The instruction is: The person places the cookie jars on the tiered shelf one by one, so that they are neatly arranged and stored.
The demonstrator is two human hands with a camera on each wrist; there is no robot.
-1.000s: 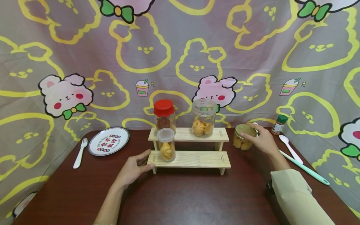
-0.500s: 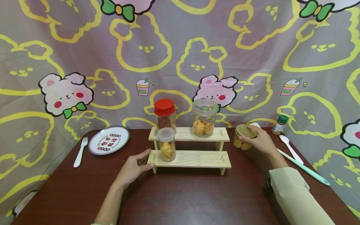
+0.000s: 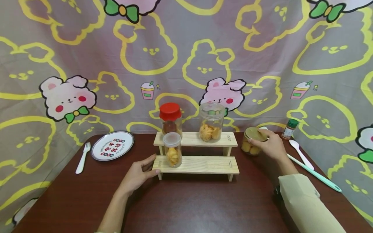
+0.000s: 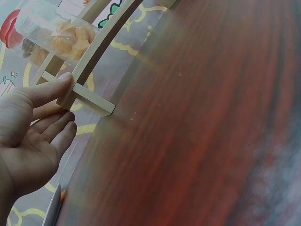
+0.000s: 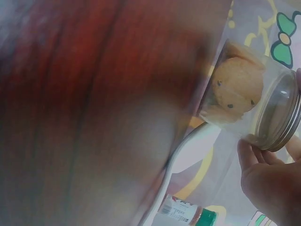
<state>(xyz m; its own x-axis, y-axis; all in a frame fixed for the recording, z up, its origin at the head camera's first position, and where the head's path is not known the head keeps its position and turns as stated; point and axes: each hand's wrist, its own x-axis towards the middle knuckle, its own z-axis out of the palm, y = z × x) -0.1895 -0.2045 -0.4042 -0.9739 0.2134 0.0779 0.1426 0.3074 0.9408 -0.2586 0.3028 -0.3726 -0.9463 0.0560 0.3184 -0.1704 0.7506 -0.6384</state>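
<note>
My left hand (image 3: 137, 176) grips the left end of a two-tier wooden rack (image 3: 204, 164). In the left wrist view, its thumb lies on the lower board, with fingers below. A small clear jar (image 3: 173, 157) with yellow cookies stands on that lower tier, near this hand. On the upper tier are a red-lidded jar (image 3: 170, 119) and a wider clear-lidded jar (image 3: 210, 127) of cookies. To the right of the rack, my right hand (image 3: 272, 147) holds a gold-lidded jar (image 3: 251, 148) by its lid. Round cookies (image 5: 237, 87) show inside it.
A white plate (image 3: 123, 150) and a white fork (image 3: 82, 161) lie at the left. Beyond my right hand stand a green-capped spice bottle (image 3: 288, 130), a white spoon (image 3: 301, 155) and a mint-handled utensil (image 3: 320, 178). A patterned cloth (image 3: 175, 64) hangs behind the table.
The gold-lidded jar and my right hand have shifted only very slightly. My left hand and the rack have stayed in place.
</note>
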